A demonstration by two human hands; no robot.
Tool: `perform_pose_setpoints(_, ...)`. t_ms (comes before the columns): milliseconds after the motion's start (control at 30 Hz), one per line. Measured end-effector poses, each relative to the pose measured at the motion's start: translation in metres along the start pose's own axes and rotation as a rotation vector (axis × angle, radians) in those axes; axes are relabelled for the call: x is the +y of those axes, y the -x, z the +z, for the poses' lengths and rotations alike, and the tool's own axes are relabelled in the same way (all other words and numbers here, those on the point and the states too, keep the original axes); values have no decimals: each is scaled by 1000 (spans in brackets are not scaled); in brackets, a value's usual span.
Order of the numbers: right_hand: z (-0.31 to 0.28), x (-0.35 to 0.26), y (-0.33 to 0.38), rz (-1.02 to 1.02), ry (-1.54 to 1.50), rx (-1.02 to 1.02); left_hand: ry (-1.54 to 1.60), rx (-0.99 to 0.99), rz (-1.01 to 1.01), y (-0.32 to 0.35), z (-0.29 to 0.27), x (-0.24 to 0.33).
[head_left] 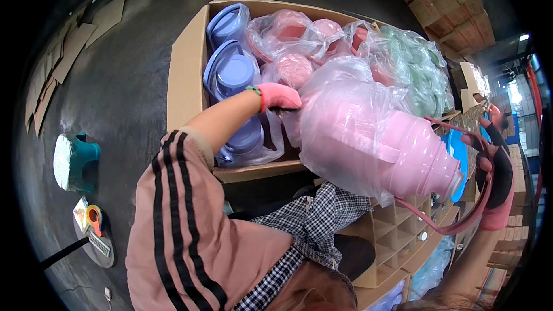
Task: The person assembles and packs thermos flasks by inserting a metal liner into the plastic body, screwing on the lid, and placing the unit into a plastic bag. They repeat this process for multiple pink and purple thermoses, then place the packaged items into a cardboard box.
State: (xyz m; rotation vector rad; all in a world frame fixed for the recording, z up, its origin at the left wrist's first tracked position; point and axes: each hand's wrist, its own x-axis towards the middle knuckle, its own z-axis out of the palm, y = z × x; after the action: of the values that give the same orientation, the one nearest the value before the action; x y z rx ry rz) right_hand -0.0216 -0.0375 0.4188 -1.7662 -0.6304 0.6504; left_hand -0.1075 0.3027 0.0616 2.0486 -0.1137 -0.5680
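Ideally, the left hand (280, 97), its grip pinching the clear bag (340, 74) at the end away from the neck, would steady the plastic while the right hand (496, 175), its grip curled around the pink handle (452, 230), bears the flask's weight. The flask (410, 151) lies tilted over the near side of the carton (187, 75), body inside the bag and neck bare toward the right, so slow, even tension should spare the film. Loose plastic could snag on the blue flasks (235, 75) or the carton's edge, so slack is best gathered.
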Motion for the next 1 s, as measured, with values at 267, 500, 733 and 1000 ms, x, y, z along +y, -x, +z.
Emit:
perform_pose_setpoints(267,40,-24,-30,-8,323,-14,-486,44,106,-59,67,-125)
perform_pose_setpoints(500,26,-40,-22,-86,647,18,-827,141,-246,-27,41,-35)
perform_pose_setpoints(733,-7,-56,-2,-285,876,-91,416,1165,-340,2,-12,-27)
perform_pose_setpoints(1000,93,-3,-99,-160,53,-270,205,1309,-104,12,4,-7)
